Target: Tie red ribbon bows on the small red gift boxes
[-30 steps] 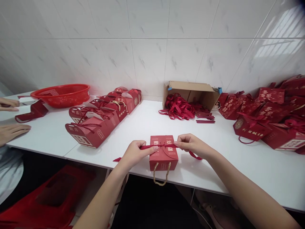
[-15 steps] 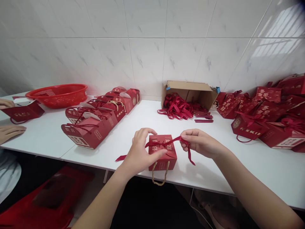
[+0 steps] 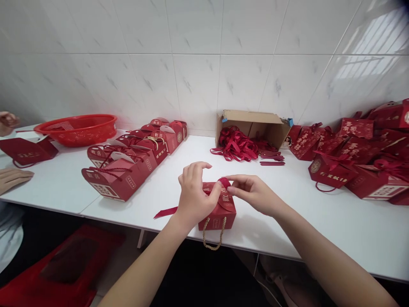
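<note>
A small red gift box (image 3: pixel 220 213) with gold lettering stands in front of me at the table's near edge, its twisted gold cord handle (image 3: pixel 212 247) hanging over the side. Across its top runs a red ribbon (image 3: pixel 225 183), bent into a small loop between my hands. My left hand (image 3: pixel 194 198) lies over the left of the box, thumb against the loop and index finger arched above; its other fingertips are hidden. My right hand (image 3: pixel 255 194) pinches the ribbon from the right side. One ribbon tail (image 3: pixel 165 212) sticks out left of my left wrist.
Left of me stands a row of red boxes (image 3: pixel 128 179), with a red plastic basin (image 3: pixel 86 130) behind. A cardboard box (image 3: pixel 252 116) by the wall holds a ribbon heap (image 3: pixel 236 143). Tied boxes (image 3: pixel 354 149) pile up right. Another person's hand (image 3: pixel 14 179) rests far left.
My right hand has moved left to the box top, folding the ribbon end into a loop. My left thumb has risen to it. The other person's upper hand has lifted off their box.
</note>
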Demonstrator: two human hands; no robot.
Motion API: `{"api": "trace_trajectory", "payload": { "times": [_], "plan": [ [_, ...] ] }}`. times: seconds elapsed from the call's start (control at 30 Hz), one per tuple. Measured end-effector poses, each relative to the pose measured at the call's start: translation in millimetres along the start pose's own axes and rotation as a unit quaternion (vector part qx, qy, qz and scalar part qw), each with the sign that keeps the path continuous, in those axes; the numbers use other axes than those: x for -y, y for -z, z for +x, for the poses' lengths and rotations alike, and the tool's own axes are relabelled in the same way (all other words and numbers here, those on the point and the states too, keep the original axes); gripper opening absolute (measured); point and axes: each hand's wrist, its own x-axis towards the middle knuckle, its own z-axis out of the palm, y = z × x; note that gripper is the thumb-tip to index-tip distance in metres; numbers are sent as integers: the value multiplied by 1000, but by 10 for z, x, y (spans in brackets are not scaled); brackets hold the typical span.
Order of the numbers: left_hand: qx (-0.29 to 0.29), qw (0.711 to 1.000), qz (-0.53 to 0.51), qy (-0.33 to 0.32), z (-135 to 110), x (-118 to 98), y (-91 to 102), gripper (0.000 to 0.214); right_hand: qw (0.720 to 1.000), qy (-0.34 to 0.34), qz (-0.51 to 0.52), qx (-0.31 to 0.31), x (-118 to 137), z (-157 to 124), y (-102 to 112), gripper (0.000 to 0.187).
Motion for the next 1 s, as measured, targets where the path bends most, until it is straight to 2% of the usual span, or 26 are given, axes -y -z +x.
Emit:
{"api": "trace_trajectory", "payload": {
  "times": [0.07, 0.17, 0.27, 0.33, 0.4, 0.47, 0.53, 0.67, 0.73, 0.83, 0.9, 0.97, 1.0],
  "plan": [
    [8, 1000, -15, 4, -11, -4, 31, 28, 999, 29, -17, 9, -33, 48, -75, 24],
    [37, 995, -85, 26, -29, 90, 109, 26, 995, 80, -56, -22, -88, 109, -169, 17],
    [72, 983, -138, 97, -57, 306, 162, 16, 988, 116, -84, -47, -120, 125, -221, 17],
    [115, 972, -139, 151, -80, 457, 162, 21, 986, 124, -101, -37, -122, 113, -236, 18],
    [192, 949, -159, 195, -100, 562, 149, 28, 985, 121, -117, -25, -114, 98, -248, 19],
    [273, 912, -206, 227, -112, 605, 146, 34, 985, 118, -127, -24, -105, 90, -272, 19],
    [319, 881, -248, 247, -113, 597, 176, 38, 984, 113, -132, -42, -101, 95, -315, 18],
    [297, 876, -299, 235, -63, 463, 338, 42, 976, 92, -159, -118, -106, 125, -433, 12],
    [278, 877, -328, 213, 3, 343, 429, 39, 968, 103, -186, -131, -99, 128, -477, 12],
    [273, 872, -366, 175, 159, 150, 486, 32, 961, 153, -208, -100, -66, 103, -507, 15],
    [268, 868, -388, 157, 283, 67, 449, 25, 959, 179, -209, -73, -47, 79, -516, 12],
    [263, 862, -411, 138, 390, 53, 372, 22, 960, 182, -204, -68, -46, 66, -528, 10],
    [260, 859, -423, 126, 426, 72, 331, 25, 961, 175, -203, -75, -53, 66, -533, 15]
  ]
}}
